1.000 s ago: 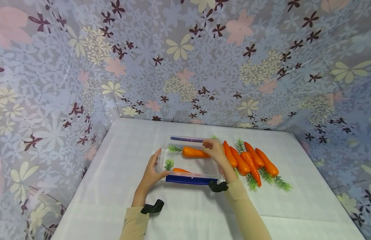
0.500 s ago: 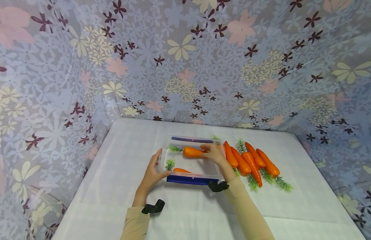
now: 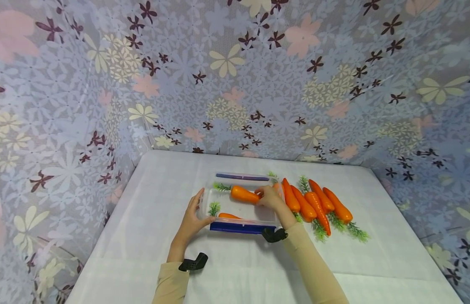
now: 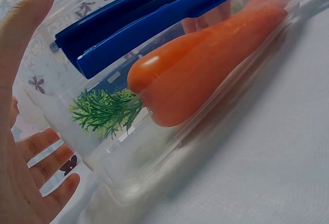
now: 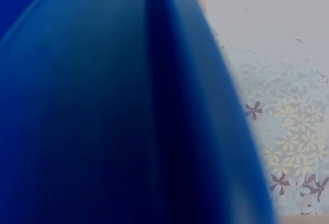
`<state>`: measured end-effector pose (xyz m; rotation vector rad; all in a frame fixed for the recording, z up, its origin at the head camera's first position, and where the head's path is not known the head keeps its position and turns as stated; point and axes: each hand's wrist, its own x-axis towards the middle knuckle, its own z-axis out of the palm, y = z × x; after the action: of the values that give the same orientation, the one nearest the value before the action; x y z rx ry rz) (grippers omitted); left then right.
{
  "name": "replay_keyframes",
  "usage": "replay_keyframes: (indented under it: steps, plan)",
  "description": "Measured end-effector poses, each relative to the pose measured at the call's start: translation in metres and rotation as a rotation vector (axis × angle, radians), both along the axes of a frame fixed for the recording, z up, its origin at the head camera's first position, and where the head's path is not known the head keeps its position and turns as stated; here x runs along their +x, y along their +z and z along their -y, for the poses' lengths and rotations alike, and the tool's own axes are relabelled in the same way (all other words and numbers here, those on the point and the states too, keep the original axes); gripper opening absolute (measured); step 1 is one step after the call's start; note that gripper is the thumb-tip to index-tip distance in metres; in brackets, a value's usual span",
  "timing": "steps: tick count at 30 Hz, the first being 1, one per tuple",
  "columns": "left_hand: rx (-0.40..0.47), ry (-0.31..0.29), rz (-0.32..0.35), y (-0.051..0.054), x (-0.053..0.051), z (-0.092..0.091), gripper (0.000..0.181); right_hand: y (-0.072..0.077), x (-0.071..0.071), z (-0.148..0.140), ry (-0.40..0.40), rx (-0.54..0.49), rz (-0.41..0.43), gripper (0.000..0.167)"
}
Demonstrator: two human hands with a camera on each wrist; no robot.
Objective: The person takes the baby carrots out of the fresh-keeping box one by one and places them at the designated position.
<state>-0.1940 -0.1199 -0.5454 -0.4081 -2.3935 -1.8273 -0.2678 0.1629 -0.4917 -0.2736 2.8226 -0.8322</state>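
Observation:
A clear plastic container [image 3: 240, 212] with blue side clips stands on the table. Inside lies an orange carrot [image 3: 242, 194] with a green leafy top at the left. My right hand [image 3: 271, 197] reaches into the container, its curled fingers at this carrot's narrow end, which they partly hide. A second carrot [image 4: 180, 77] lies along the near wall. My left hand [image 3: 191, 215] rests at the container's left end, thumb at the near rim, fingers fairly straight and spread. A blue clip [image 5: 103, 106] fills most of the right wrist view, so the right fingers' contact is hidden there.
Several more carrots [image 3: 305, 204] with green tops lie close together right of the container. The white-covered table [image 3: 117, 236] extends around them. A flowered cloth [image 3: 227, 93] stands behind and at both sides.
My right hand has moved slightly lower within the container. The far carrot's narrow end has swung toward the near side. My left hand stays in place.

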Motion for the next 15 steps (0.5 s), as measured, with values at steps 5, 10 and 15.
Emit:
replay_keyframes:
  steps: [5, 10, 15]
  plan:
    - [0.007, -0.008, -0.016, -0.0058, -0.0022, 0.0017, 0.097, -0.0010, -0.0011, 0.0001, -0.013, -0.014, 0.024, 0.043]
    - [0.018, -0.006, -0.018, -0.0056, -0.0018, 0.0013, 0.096, -0.0003, -0.0012, -0.0001, -0.002, -0.028, 0.021, 0.042]
    - [0.010, -0.009, -0.025, -0.0054, -0.0020, 0.0015, 0.096, -0.0009, -0.0029, -0.0006, 0.008, -0.130, -0.044, 0.036]
